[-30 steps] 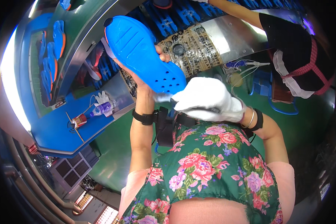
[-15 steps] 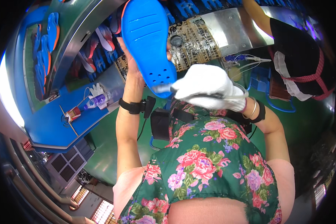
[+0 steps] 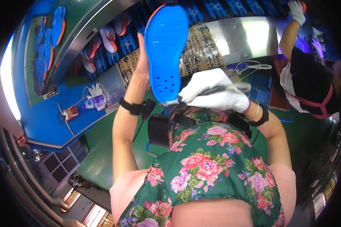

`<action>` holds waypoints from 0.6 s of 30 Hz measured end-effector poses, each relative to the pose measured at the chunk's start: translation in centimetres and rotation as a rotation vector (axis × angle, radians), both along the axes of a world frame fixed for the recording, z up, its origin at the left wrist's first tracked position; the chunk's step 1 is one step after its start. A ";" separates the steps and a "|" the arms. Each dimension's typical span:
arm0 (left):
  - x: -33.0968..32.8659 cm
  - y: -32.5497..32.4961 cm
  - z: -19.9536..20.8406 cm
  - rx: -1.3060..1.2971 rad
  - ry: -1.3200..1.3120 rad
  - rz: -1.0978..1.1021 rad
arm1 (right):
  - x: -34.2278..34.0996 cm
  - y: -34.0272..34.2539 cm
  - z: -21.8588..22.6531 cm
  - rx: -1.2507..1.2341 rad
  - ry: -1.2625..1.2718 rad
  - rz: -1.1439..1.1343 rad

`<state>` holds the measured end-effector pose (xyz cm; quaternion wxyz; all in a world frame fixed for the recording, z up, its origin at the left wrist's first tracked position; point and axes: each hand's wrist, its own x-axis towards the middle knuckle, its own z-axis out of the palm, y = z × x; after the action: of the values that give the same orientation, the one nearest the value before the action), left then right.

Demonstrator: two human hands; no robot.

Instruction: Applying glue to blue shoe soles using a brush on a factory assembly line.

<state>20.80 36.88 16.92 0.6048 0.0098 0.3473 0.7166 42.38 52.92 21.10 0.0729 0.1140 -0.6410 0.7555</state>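
A blue shoe sole [image 3: 166,53] with an orange edge stands nearly upright in front of me, its end with small holes pointing down toward me. My left hand [image 3: 143,62], bare, grips it from behind along its left side; most of the fingers are hidden behind the sole. In a white glove, my right hand [image 3: 212,90] is closed around a thin brush [image 3: 171,102] with a dark handle. The brush's pale tip touches the sole's lower edge, just below the holes. Part of the handle is hidden by the glove.
Several blue shoe holders [image 3: 216,8] line the conveyor behind, and pink-and-white shoe parts [image 3: 108,41] lie at its left. A blue side table [image 3: 49,125] bears a bottle [image 3: 95,101], a white glove [image 3: 96,90] and a red container [image 3: 70,112]. A co-worker [image 3: 310,79] works at right.
The sole has shifted right and turned more upright. The brush tip has moved from the holed face down to the lower edge. At right, the co-worker's gloved hand now shows at the conveyor.
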 end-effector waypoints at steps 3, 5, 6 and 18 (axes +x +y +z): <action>1.3 -1.2 -2.2 0.243 -0.218 -0.049 | 0.1 1.3 0.6 -0.284 -0.210 -0.167; 3.8 -0.8 -2.5 0.289 -0.346 0.095 | -0.4 1.9 1.0 -0.181 -0.234 -0.396; 5.0 -0.7 -2.6 0.299 -0.340 0.084 | -0.7 2.2 1.4 -0.062 -0.185 -0.470; 9.0 -2.5 -4.3 0.090 -0.222 0.093 | 0.8 3.3 1.2 0.387 0.138 -0.489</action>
<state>29.80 34.39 12.60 0.6046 -0.0585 0.2458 0.7554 43.18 56.17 22.27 0.2726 0.0190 -0.7749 0.5700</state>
